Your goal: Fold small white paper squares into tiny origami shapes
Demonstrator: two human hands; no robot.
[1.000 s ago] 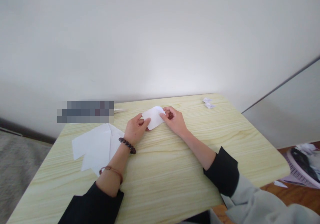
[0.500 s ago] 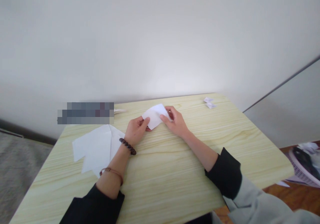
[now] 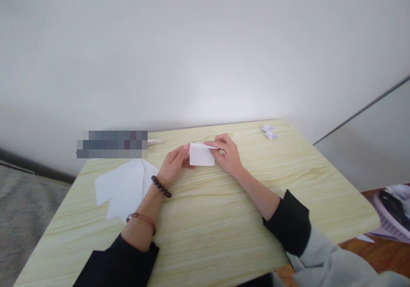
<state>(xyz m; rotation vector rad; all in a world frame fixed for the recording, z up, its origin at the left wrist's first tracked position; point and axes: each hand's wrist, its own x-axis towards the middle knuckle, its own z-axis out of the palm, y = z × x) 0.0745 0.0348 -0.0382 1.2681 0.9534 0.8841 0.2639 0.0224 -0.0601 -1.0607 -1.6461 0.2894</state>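
Note:
A small white sheet of paper [image 3: 201, 156] is held between both hands above the middle of the table, its broad face toward me. My left hand [image 3: 175, 164] pinches its left edge, thumb at the upper left corner and other fingers partly behind. On the right side, my right hand [image 3: 228, 153] is closed on the upper right corner, with thumb and index finger gripping it. Along the top the paper looks bent or folded over. Several loose white sheets [image 3: 124, 188] lie overlapping beside my left wrist.
Two small folded paper pieces [image 3: 270, 136] lie near the table's far right corner. A blurred-out dark object [image 3: 112, 144] is at the back left. The wooden table [image 3: 224, 227] meets a white wall. Off its right edge stands a pinkish basket [image 3: 389, 221] with crumpled items.
The paper has been turned from a slanted position to nearly level, and its top edge now looks folded over. My left thumb has shifted up to its upper left corner.

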